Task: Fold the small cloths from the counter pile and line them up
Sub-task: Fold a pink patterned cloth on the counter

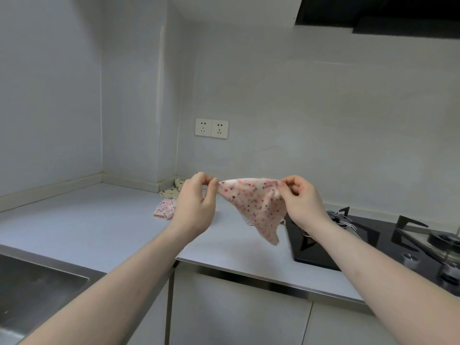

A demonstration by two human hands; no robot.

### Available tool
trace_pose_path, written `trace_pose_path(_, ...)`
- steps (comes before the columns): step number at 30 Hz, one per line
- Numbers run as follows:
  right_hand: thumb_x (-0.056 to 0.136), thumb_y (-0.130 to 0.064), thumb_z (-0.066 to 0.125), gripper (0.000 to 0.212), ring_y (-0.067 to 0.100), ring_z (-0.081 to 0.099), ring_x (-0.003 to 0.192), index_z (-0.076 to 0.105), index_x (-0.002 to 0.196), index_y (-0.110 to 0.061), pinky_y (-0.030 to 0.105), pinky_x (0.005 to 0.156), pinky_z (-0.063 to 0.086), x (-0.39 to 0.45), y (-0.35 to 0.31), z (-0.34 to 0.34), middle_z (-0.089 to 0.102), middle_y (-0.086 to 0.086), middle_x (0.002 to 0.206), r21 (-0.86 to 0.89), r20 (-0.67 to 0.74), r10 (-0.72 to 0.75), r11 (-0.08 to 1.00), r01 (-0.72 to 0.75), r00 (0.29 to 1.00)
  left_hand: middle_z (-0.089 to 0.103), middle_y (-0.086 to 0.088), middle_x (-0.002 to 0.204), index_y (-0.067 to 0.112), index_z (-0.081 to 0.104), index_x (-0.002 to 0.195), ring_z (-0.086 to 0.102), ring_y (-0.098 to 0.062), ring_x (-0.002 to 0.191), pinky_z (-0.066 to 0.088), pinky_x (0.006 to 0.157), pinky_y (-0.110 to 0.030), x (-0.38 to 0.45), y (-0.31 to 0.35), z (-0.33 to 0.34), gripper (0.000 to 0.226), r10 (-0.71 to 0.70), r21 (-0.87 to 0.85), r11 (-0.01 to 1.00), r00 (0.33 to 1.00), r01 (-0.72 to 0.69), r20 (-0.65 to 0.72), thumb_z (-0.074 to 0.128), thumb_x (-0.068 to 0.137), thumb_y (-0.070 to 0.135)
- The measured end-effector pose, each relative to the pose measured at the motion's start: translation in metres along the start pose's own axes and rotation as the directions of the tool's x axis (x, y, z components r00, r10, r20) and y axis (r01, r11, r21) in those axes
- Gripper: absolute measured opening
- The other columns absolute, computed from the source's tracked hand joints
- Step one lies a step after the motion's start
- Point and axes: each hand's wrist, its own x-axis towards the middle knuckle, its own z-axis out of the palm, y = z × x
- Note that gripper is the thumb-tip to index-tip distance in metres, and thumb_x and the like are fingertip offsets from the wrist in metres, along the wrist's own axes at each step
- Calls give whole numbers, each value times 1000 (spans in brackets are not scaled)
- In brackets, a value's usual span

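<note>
A small pink cloth with dark speckles (256, 205) hangs in the air above the counter (94, 220), stretched along its top edge. My left hand (196, 202) pinches its left corner and my right hand (301, 200) pinches its right corner. The cloth droops to a point below. Behind my left hand lie two more cloths of the pile: a pink patterned one (164, 207) and a cream one with dark dots (174, 189), both partly hidden.
A steel sink (32, 290) sits at the lower left. A black gas hob (373, 242) with burners and knobs fills the right side. A double wall socket (211, 128) is on the back wall. A dark range hood (388, 13) hangs above.
</note>
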Motion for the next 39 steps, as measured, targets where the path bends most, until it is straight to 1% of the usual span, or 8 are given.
trace_pose_path(7, 98, -30, 66, 13, 1, 57, 67, 69, 87, -23, 16, 66, 43, -2, -17, -6, 70, -11, 82, -213, 146, -170, 957, 198, 975, 70, -6, 83, 11, 70, 83, 60, -30, 78, 49, 78, -42, 3, 6, -11, 37, -235, -41, 963, 908, 265, 348, 53, 84, 45)
trace_pose_path(12, 98, -28, 66, 14, -4, 62, 79, 72, 85, -26, 13, 68, 43, 4, -27, -6, 71, -15, 85, -167, 11, -200, 966, 199, 980, 32, 8, 53, 11, 45, 62, 28, -13, 49, 23, 50, -26, 4, 8, -13, 34, -260, 56, 964, 888, 258, 380, 55, 92, 23)
trace_pose_path(16, 97, -34, 66, 14, 15, 66, 77, 72, 84, -30, 28, 69, 51, 9, -23, -9, 72, -8, 83, -141, 57, -163, 975, 170, 985, 33, 3, 48, -7, 59, 72, 26, -13, 44, 21, 38, -22, 6, 6, -17, 36, -289, 140, 957, 882, 255, 372, 61, 91, 24)
trace_pose_path(20, 94, -38, 70, 11, 22, 66, 74, 74, 87, -30, 39, 78, 53, 6, -25, -9, 76, -1, 80, -94, 268, -131, 982, 162, 954, 75, 1, 91, 23, 69, 80, 65, -21, 73, 48, 62, -25, 7, 11, -18, 17, -241, -15, 964, 895, 266, 376, 62, 77, 38)
trace_pose_path(23, 92, -39, 73, 13, 20, 67, 72, 77, 88, -27, 44, 77, 55, -1, -38, -6, 77, 4, 77, -109, 400, -103, 981, 159, 911, 67, 20, 127, 38, 65, 120, 63, -1, 116, 48, 101, -33, 2, 26, -15, 41, -147, -189, 937, 823, 294, 549, 66, 78, 40)
trace_pose_path(27, 87, -37, 80, 20, 2, 47, 47, 77, 87, -18, 19, 54, 39, -6, -50, -6, 67, -5, 56, -88, 431, -83, 987, 134, 899, 76, 7, 102, 23, 74, 104, 70, -13, 99, 48, 93, -38, -5, 33, -7, 26, -133, -108, 953, 714, 282, 687, 69, 85, 39)
trace_pose_path(36, 79, -54, 82, 42, 12, 48, 62, 65, 71, -17, 30, 64, 37, -6, -16, -37, 54, -8, 63, -449, 624, 221, 887, 112, 750, 62, 17, 69, 24, 65, 82, 55, -2, 65, 42, 60, -23, 0, 13, -10, 16, -136, 16, 990, 902, 142, 410, 67, 94, 33)
trace_pose_path(39, 87, -39, 76, 30, 11, 43, 62, 67, 72, -15, 29, 61, 34, 3, -4, -39, 52, -9, 62, -482, 495, 170, 870, 106, 852, 64, 13, 67, 29, 63, 77, 57, -1, 61, 41, 53, -22, 3, 10, -5, 18, -84, 132, 990, 953, 47, 292, 70, 93, 33)
